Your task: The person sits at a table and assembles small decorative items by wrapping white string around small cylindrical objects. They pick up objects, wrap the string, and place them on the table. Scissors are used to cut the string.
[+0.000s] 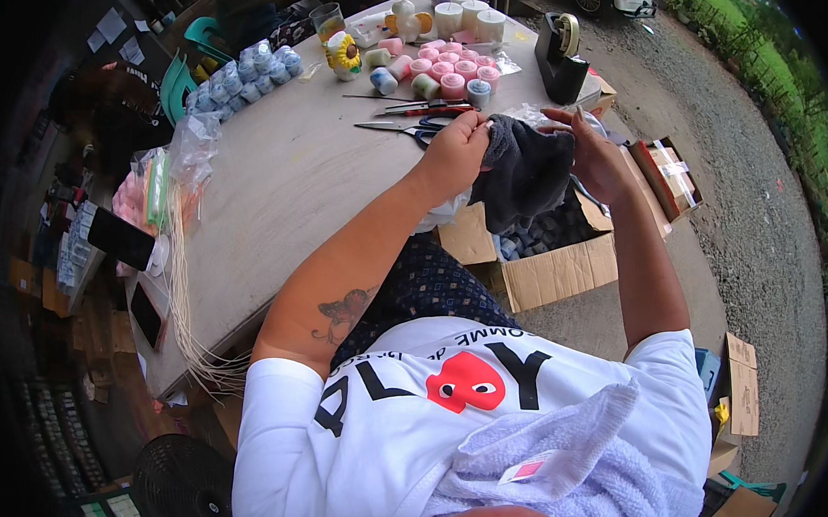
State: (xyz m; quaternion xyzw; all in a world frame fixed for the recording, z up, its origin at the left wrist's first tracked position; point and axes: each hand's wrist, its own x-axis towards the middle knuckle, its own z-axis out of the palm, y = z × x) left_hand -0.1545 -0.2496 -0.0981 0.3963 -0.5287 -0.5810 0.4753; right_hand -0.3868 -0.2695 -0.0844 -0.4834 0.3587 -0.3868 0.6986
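A dark grey cloth (pixel 528 171) hangs bunched at the table's right edge. My left hand (pixel 455 153) is closed on its left side, thumb and fingers pinching the fabric. On the other side, my right hand (pixel 599 156) has its fingers stretched out toward the cloth's upper edge; its thumb is partly hidden. Beneath the cloth stands an open cardboard box (pixel 563 274) with many small dark pieces inside. Clear plastic (pixel 532 115) shows just behind the cloth. Red-handled pliers (pixel 436 108) and dark-handled scissors (pixel 388 126) lie on the table past my left hand.
Pink, white, blue and green candles (pixel 453 85) crowd the table's far end, near a black tape dispenser (pixel 562 60). Wrapped blue candles (pixel 245 83) line the left edge. Long white wicks (pixel 183 284) hang near a phone (pixel 121 238). Another person (pixel 259 7) sits beyond the table.
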